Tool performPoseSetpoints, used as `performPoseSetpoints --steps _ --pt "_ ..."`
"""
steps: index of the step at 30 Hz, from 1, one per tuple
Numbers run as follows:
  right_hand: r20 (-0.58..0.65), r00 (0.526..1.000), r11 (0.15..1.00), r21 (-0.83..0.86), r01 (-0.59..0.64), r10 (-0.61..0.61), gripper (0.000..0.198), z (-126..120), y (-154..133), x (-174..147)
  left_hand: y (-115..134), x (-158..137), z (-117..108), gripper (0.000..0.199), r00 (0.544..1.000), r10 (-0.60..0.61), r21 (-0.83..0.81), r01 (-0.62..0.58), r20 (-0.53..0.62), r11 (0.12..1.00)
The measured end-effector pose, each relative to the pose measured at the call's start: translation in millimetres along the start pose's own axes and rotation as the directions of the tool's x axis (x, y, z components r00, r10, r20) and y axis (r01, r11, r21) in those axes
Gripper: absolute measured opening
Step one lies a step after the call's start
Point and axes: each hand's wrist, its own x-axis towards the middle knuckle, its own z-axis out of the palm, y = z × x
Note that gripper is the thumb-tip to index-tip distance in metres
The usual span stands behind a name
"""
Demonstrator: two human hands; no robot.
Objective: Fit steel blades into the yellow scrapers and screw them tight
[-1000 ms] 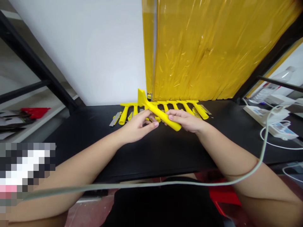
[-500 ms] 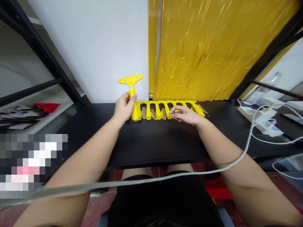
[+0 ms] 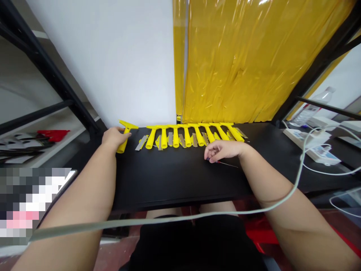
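At the left of the black tabletop (image 3: 169, 177), my left hand (image 3: 113, 140) is closed on a yellow scraper handle (image 3: 122, 145), whose wide head points toward the back wall. My right hand (image 3: 222, 149) is low over the middle right of the tabletop with its fingers curled. From under those fingers a thin metal shaft with a red part (image 3: 224, 163) sticks out to the right; it looks like a slim screwdriver, its grip end mostly hidden. Between the hands, several yellow scrapers (image 3: 175, 137) lie in a row, with flat metal blades (image 3: 141, 142) and small yellow pieces among them.
A white panel (image 3: 113, 56) and a yellow plastic-covered surface (image 3: 254, 60) rise behind the table. Power strips (image 3: 313, 146) and a clear bottle (image 3: 316, 107) stand at right. A pale cable (image 3: 180, 215) crosses in front of me. Black frame posts (image 3: 84, 120) flank the table.
My left hand has carried the scraper left and down to the table's left side. My right hand has come nearer to me, and a thin shaft now shows beneath it.
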Motion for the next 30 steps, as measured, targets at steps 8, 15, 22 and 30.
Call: performPoseSetpoints --steps 8,15,22,30 --pt "-0.063 0.998 0.978 -0.206 -0.043 0.03 0.03 8 -6 3 18 0 17 0.045 0.989 -0.15 0.073 0.151 -0.014 0.986" --pt "-0.097 0.995 0.942 -0.333 -0.048 0.016 0.028 15 -14 4 27 -4 20 0.045 0.99 -0.143 0.046 0.142 0.015 0.989" --pt "-0.128 0.992 0.926 -0.374 -0.039 -0.01 0.029 20 -19 0 36 -4 25 0.037 0.988 -0.156 0.06 0.156 0.001 0.986" --pt "-0.388 0.909 0.944 -0.33 0.02 -0.155 0.03 25 -23 -17 32 -4 28 0.034 0.992 -0.129 0.063 0.129 -0.002 0.99"
